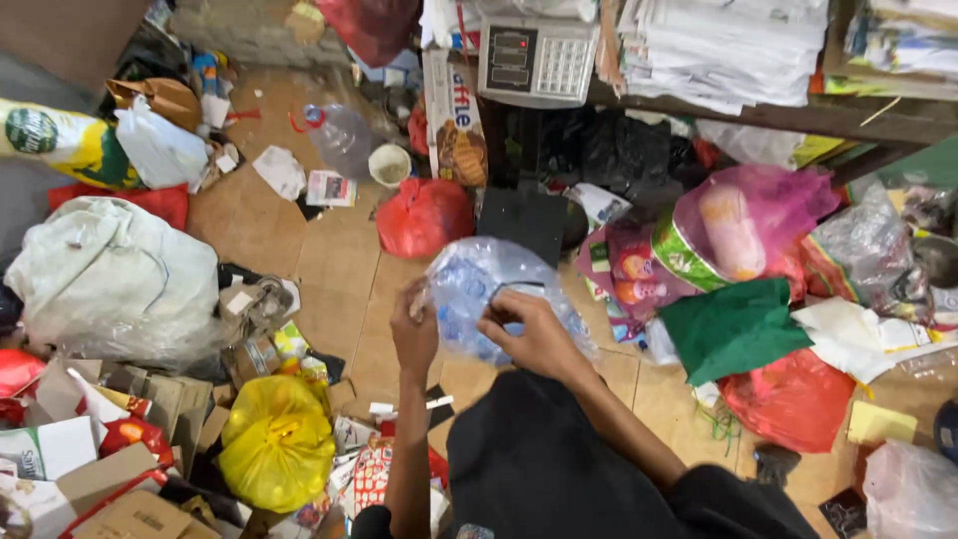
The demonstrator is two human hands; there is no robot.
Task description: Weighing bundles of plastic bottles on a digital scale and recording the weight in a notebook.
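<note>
Between the two gripping hands, the clear plastic bag (489, 294) blurs, so the bluish things inside cannot be told apart. The right hand (534, 334) covers the bag's lower edge, and the left hand (414, 334) its side. Below the grip, both elbows are cut off by the bottom edge.

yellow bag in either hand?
No: both hands, left hand and right hand, grip a clear plastic bag; the yellow bag lies apart on the floor.
</note>
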